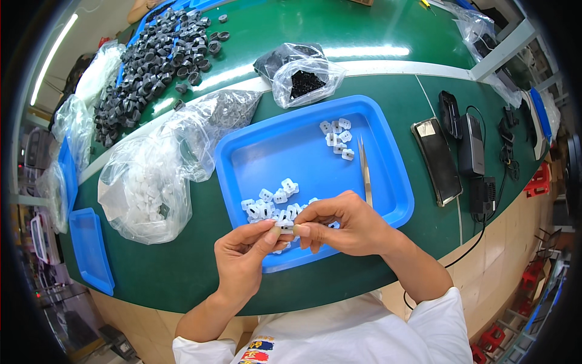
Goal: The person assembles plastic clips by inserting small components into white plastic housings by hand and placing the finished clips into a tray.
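Above the near edge of the blue tray point(388, 182), a small white plastic part point(285, 225) is held between both hands. The left hand point(242, 258) pinches it from the left with thumb and forefinger, and the right hand point(345, 224) closes on it from the right, its fingers curled over the piece. Most of the part is hidden by the fingertips, so its exact shape I cannot tell.

Just behind the hands, inside the tray, lies a loose heap of white plastic parts point(270, 203) of the same kind. A second small group of white parts point(337, 136) sits at the far right of the tray, and metal tweezers point(364, 170) lie beside it, pointing far to near.

Left of the tray rests a clear bag of white parts point(142, 191), and beyond it another clear bag of grey pieces point(227, 109). Farther away, two small bags of black pieces point(303, 79) lie on the green table point(182, 267). At the far left is a large pile of dark grey rings point(151, 60). Right of the tray lie a phone point(438, 159) and some black devices point(470, 145) with cables.
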### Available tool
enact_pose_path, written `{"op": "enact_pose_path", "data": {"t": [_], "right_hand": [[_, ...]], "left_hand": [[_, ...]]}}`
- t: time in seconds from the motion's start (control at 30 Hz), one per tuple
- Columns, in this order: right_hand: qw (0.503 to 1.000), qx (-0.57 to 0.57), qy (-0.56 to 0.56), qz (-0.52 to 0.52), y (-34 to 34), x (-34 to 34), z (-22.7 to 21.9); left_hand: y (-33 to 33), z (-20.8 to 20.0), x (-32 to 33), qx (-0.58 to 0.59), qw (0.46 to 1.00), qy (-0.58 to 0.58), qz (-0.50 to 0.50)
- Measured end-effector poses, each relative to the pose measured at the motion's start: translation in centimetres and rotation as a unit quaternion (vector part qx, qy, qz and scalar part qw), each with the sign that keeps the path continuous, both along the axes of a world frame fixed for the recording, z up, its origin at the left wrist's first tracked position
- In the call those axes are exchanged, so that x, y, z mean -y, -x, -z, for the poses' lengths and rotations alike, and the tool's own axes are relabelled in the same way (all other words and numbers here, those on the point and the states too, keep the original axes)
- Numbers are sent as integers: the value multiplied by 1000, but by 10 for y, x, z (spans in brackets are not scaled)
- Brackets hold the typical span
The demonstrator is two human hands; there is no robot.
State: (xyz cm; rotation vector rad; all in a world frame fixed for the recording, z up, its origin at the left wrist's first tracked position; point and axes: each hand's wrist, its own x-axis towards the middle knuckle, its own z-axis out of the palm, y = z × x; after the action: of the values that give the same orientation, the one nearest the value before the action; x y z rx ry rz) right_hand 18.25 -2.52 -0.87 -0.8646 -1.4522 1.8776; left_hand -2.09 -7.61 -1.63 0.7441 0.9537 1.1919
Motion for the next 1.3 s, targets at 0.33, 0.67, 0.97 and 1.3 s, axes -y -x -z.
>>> {"op": "enact_pose_path", "data": {"t": [0.33, 0.67, 0.97, 1.3], "right_hand": [[1000, 7, 13, 1, -1, 1, 0], [1000, 12, 21, 9, -2, 1, 2], [998, 46, -39, 26, -2, -1, -4], [907, 222, -326, 149, -9, -11, 5]], "left_hand": [[-4, -1, 3, -37, 999, 5, 2], [-6, 0, 2, -46, 999, 11, 3], [-5, 1, 0, -47, 999, 11, 7], [-3, -8, -6, -76, 997, -25, 2]]}}
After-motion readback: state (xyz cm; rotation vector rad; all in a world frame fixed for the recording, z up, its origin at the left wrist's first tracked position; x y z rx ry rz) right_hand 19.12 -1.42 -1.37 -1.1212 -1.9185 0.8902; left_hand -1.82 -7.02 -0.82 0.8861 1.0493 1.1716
